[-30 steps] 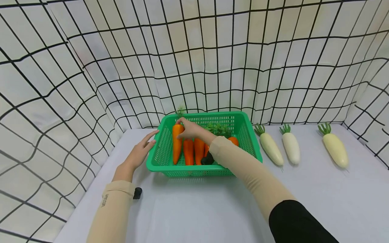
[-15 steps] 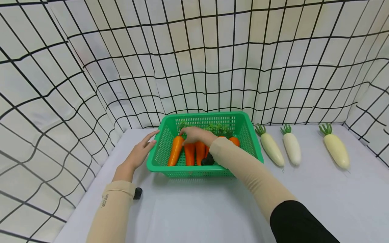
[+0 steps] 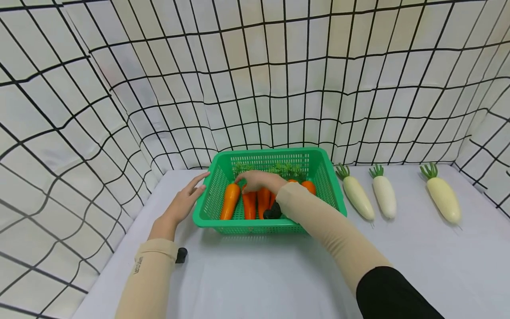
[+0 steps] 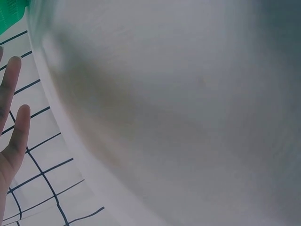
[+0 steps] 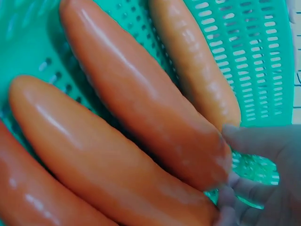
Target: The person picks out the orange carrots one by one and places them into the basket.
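A green plastic basket (image 3: pixel 260 224) holds several orange carrots with leafy green tops. My right hand (image 3: pixel 260 179) reaches over the basket's near side, its fingertips right at the top ends of the leftmost carrot (image 3: pixel 230 201) and the second carrot (image 3: pixel 249 206). The right wrist view shows one fingertip at the end of the outer carrot (image 5: pixel 197 61) and other fingers by the end of the neighbouring carrot (image 5: pixel 141 94). My left hand (image 3: pixel 181 204) has its fingers extended, their tips at the basket's left rim. Part of it appears in the left wrist view, fingers (image 4: pixel 19 132) spread.
To the basket's right lie three white radishes, the nearest radish (image 3: pixel 358 197), a middle radish (image 3: pixel 384 195) and a far-right radish (image 3: pixel 444 199), on a white cloth (image 3: pixel 255 274). Black netting (image 3: pixel 271 95) stands behind and at both sides.
The leftmost carrot, held raised by my right hand a second ago, has come down to lie along the basket's left side. My right hand has lowered and shifted slightly right; my left hand stays put.
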Tool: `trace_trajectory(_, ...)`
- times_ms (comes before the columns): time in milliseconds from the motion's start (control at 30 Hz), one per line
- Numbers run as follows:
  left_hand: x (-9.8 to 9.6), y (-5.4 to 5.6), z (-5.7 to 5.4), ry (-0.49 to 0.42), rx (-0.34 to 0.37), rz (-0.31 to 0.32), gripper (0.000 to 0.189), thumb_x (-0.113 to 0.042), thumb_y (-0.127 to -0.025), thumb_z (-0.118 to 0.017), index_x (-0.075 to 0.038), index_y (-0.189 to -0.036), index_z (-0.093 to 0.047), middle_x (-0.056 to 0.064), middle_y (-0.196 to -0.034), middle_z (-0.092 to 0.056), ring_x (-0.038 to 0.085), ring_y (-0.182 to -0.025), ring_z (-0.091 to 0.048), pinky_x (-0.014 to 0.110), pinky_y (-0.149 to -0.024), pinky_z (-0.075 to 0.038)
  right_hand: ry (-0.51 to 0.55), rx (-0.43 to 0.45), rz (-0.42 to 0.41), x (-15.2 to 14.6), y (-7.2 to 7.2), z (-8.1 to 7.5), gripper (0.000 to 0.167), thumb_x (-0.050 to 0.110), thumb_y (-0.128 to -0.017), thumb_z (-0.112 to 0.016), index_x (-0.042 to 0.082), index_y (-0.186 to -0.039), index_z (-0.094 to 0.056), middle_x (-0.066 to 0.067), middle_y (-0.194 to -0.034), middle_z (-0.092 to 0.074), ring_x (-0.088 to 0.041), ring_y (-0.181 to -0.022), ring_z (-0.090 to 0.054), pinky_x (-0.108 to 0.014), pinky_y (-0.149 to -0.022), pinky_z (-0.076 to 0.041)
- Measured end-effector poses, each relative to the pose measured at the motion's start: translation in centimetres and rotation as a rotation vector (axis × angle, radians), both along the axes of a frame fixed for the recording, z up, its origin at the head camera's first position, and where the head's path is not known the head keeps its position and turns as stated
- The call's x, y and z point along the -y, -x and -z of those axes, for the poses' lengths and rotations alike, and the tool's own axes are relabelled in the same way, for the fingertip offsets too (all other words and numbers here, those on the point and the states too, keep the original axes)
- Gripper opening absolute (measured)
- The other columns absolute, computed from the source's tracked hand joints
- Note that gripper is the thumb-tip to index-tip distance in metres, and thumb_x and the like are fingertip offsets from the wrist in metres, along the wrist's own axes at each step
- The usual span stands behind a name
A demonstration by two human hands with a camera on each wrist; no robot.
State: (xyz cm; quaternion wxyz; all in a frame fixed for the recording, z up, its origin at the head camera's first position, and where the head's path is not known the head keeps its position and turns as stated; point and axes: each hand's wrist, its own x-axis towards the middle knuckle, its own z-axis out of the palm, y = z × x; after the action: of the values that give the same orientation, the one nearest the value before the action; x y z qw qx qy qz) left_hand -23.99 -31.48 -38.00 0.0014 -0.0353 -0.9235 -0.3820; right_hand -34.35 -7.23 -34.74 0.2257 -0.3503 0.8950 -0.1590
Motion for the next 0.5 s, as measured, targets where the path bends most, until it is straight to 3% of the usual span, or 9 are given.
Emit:
trace_trajectory(133, 0.3, 0.4, -0.4, 0.010, 0.018, 0.025, 0.061, -0.055, -0.109, -0.037, -0.033, -0.164, -0.025, 0.030, -0.155, -0.040, 0.055, -0.140, -0.038, 0.077, -0.106, -0.030, 0.004, -0.004, 0.000, -0.5, 0.2, -0.8, 0.046, 0.019, -0.106, -0.059, 0.017, -0.151, -0.052, -0.010, -0.162, -0.037, -0.030, -0.146, -0.038, -0.047, -0.114, -0.038)
trace_trajectory(267, 0.9, 0.5, -1.3, 0.022, 0.036, 0.045, 0.062, -0.055, -0.108, -0.039, -0.034, -0.164, -0.024, 0.029, -0.154, -0.042, 0.052, -0.133, -0.047, 0.076, -0.106, -0.031, 0.036, 0.007, -0.031, -1.2, 0.1, -2.5, 0.046, 0.020, -0.107, -0.058, 0.015, -0.152, -0.050, -0.012, -0.157, -0.044, -0.027, -0.133, -0.049, -0.042, -0.103, -0.045)
trace_trajectory(367, 1.5, 0.4, -1.9, 0.065, 0.041, 0.064, 0.063, -0.054, -0.109, -0.038, -0.031, -0.165, -0.024, 0.029, -0.151, -0.046, 0.047, -0.125, -0.054, 0.075, -0.104, -0.033, 0.082, 0.052, -0.060, -2.1, -0.3, -3.9, 0.049, 0.021, -0.107, -0.058, 0.014, -0.154, -0.048, -0.016, -0.149, -0.049, -0.028, -0.116, -0.055, -0.042, -0.092, -0.049)
trace_trajectory(500, 2.3, 0.1, -2.2, 0.146, 0.038, 0.080, 0.062, -0.053, -0.110, -0.034, -0.026, -0.165, -0.023, 0.028, -0.145, -0.052, 0.043, -0.117, -0.059, 0.074, -0.100, -0.038, 0.140, 0.073, -0.079, -4.2, -1.1, -5.6, 0.049, 0.024, -0.106, -0.059, 0.017, -0.154, -0.048, -0.018, -0.148, -0.050, -0.028, -0.118, -0.055, -0.043, -0.093, -0.050)
